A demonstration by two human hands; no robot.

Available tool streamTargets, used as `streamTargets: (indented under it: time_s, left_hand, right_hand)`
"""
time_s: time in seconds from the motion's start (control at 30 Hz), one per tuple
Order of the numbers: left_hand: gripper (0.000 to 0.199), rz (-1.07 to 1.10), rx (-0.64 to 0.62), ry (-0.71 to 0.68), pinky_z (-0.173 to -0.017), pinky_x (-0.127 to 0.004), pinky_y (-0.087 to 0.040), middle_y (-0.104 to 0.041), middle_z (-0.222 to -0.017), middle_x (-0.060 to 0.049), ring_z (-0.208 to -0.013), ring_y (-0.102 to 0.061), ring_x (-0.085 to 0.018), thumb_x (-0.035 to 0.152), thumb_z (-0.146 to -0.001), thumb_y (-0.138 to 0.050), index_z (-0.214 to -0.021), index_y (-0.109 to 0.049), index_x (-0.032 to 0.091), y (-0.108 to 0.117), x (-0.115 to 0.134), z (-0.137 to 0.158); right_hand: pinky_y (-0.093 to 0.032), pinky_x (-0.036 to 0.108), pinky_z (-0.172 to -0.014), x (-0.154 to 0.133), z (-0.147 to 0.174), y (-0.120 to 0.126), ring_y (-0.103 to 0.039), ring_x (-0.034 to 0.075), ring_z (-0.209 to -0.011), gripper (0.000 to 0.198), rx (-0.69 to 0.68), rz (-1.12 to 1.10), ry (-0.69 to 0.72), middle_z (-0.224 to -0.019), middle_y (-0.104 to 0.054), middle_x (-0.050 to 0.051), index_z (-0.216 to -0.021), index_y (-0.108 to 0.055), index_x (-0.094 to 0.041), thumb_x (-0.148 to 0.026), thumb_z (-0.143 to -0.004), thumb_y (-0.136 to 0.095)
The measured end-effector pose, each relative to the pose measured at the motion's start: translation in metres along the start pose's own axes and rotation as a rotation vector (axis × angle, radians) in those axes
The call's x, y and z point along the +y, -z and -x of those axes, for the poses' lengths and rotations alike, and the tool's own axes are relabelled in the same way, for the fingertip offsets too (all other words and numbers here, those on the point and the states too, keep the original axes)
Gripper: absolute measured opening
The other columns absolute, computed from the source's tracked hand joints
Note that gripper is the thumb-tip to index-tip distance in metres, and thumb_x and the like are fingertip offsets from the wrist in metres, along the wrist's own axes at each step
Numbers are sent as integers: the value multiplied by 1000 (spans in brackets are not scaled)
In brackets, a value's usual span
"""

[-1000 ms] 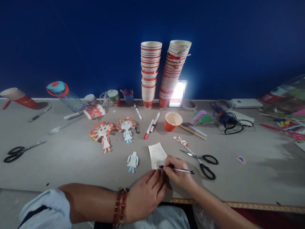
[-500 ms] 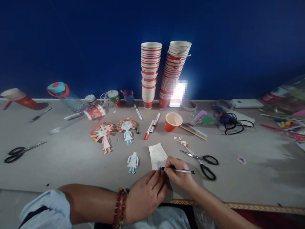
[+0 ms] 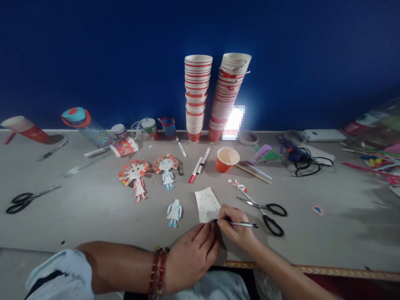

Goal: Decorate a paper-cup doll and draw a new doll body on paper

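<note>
A black-and-silver pen (image 3: 242, 224) is gripped in my right hand (image 3: 237, 227), its tip near the lower part of a small white piece of paper (image 3: 206, 204). Thin dark lines on that paper form a headless figure in a dress. My left hand (image 3: 193, 254) holds the paper at its lower edge, fingers bent together and thumb hidden. Left of the paper lies a headless paper cutout (image 3: 174, 213) with blue outlines. Farther back are two complete paper dolls, one red-edged (image 3: 137, 181) and one blue-edged (image 3: 167, 171). Black-handled scissors (image 3: 264, 212) lie open beside my right hand.
Two tall stacks of paper cups (image 3: 195, 98) stand against the blue wall. Markers (image 3: 196, 168) and a single orange cup (image 3: 227, 160) lie ahead of the paper. Another pair of scissors (image 3: 25, 202), a bottle (image 3: 86, 125) and black cables (image 3: 308, 162) are farther out.
My right hand and the pen have shifted very slightly to the right. More dark line shows at the lower part of the drawing. The left hand stays in place.
</note>
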State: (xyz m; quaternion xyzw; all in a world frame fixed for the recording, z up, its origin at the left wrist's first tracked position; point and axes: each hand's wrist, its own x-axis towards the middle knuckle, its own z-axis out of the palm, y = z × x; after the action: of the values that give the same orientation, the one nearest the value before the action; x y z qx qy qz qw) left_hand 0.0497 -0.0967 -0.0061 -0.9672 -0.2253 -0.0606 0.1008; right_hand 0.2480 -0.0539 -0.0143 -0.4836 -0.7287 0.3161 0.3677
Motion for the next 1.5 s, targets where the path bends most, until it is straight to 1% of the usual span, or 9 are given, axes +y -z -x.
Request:
streamTargets:
  time_s: [0.47,0.63,0.73,0.8,0.9,1.0,1.2,1.37,1.5]
  left_hand:
    - [43,-3,-9,-1,-113,-42,-20,-54,-139,-21,-131,-48,-29,29,-100,-39,-134,-51,4,2,0,-1]
    - [45,9,-24,5,-113,-41,-21,-51,-141,-23,-132,-47,-30,31,-100,-41,-136,-49,4,4,-1,-1]
    - [52,44,-55,17,-112,-40,-23,-46,-145,-25,-133,-46,-30,39,-100,-45,-138,-46,4,5,-3,-2]
    - [62,90,-85,25,-111,-40,-25,-41,-149,-26,-133,-45,-30,49,-97,-50,-139,-44,4,6,-4,-3]
    - [72,129,-116,39,-110,-39,-27,-36,-152,-28,-133,-44,-31,54,-91,-58,-140,-42,3,9,-6,-6]
    - [76,132,-120,36,-109,-38,-28,-37,-151,-28,-131,-45,-31,53,-90,-60,-141,-40,1,10,-6,-8]
    - [81,152,-135,30,-108,-39,-29,-33,-153,-28,-131,-44,-31,54,-88,-63,-143,-38,0,8,-6,-9]
    - [81,171,-160,23,-107,-39,-28,-30,-155,-28,-133,-41,-31,55,-88,-61,-144,-37,1,9,-8,-10]
    - [81,155,-147,3,-108,-39,-26,-31,-154,-29,-133,-39,-32,55,-89,-60,-143,-38,-1,10,-10,-11]
  right_hand:
    - [-32,24,-51,2,2,0,-42,12,-51,17,26,-5,-31,-53,-44,-4,-60,-42,-22,-15,-74,-46]
    - [-33,24,-51,5,3,1,-41,12,-50,19,71,-72,-18,-53,-44,-4,-59,-44,-22,-16,-77,-47]
    - [-36,25,-52,7,5,1,-43,12,-51,19,152,-142,-24,-56,-47,-4,-62,-47,-22,-17,-80,-48]
    - [-38,25,-52,8,6,0,-47,13,-53,15,185,-181,-68,-59,-50,-3,-67,-49,-22,-18,-81,-49]
    - [-43,25,-55,7,5,0,-54,15,-56,6,164,-228,-156,-63,-57,-2,-77,-52,-22,-19,-82,-51]
    - [-45,25,-56,4,1,3,-56,15,-59,1,123,-196,-186,-67,-60,-1,-81,-55,-21,-22,-81,-55]
    - [-38,24,-51,4,-8,14,-48,13,-54,4,53,-111,-150,-60,-53,-3,-69,-54,-21,-18,-72,-56]
    - [-34,24,-51,10,-7,15,-43,12,-52,13,133,-111,-86,-55,-47,-4,-61,-49,-21,-19,-73,-51]
    - [-35,24,-52,14,-4,12,-43,12,-52,14,116,-78,-76,-55,-47,-4,-60,-48,-21,-18,-73,-52]
